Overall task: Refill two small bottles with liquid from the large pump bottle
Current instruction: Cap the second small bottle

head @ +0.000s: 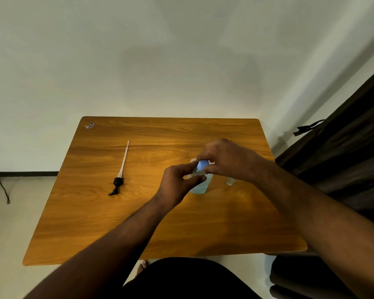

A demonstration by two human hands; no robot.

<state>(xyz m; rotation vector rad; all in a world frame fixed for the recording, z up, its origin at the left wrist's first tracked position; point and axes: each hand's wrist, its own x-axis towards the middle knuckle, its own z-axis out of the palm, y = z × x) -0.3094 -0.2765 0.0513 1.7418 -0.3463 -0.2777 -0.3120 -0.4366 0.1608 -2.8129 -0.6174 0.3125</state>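
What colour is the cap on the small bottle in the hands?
Light blue cap, seen in the head view.

- You hold a small clear bottle point(196, 172) with a blue cap point(202, 165) above the table's centre-right.
- Behind it, at 5 o'clock, stands the large bottle point(201, 187) of pale blue liquid, uncapped.
- Its black pump point(119, 178) lies at 9 o'clock, tube pointing to 12.
- A second small clear bottle point(230, 181) stands at 3 o'clock.

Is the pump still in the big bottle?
Out. The pump lies flat on the table, tube bare, left of the large bottle.
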